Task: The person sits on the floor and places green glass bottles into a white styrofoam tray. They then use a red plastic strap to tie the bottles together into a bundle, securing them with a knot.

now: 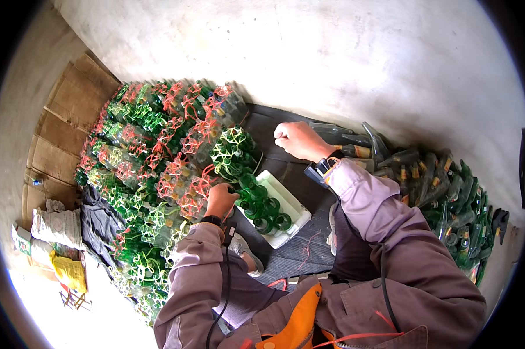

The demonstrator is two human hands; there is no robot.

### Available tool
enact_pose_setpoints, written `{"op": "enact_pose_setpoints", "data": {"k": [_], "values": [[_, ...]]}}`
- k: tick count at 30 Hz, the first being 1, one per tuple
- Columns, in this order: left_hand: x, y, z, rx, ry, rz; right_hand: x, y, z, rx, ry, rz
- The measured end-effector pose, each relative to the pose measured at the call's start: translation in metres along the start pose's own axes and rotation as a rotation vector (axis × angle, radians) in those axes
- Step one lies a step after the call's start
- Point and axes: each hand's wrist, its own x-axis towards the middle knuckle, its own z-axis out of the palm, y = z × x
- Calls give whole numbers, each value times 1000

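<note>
A cluster of green glass bottles [258,200] stands upright on a white foam tray [298,220] on the floor. At its left side, the fingers of my left hand [220,201] are curled around what looks like a dark green bottle top, partly hidden by the hand. My right hand [301,140] is raised beyond the tray, closed in a fist, with nothing visible in it. Just past the tray stands a bundle of green bottles [233,152] bound with pale yellow-green twine, touching or nearly touching the loose cluster.
Many bottle bundles [153,161] tied with red and green twine fill the left. Loose bottles [424,174] lie heaped along the right wall. Cardboard sheets [64,122] line the left wall, near white sacks [57,227]. Red twine scraps [307,249] lie on the dark floor covering [288,261].
</note>
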Motion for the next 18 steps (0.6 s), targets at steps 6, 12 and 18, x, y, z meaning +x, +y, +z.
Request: {"op": "enact_pose_setpoints", "data": {"k": [6,12,18], "values": [[0,1,0,-44,3,-8,-1,4,-1,-9,-20,4],[-1,7,-9,-39,11,22,-3,3,-2,-52,-57,1],[6,-17,-6,-43,-35,25,-3,2,2,-8,-96,62]]}}
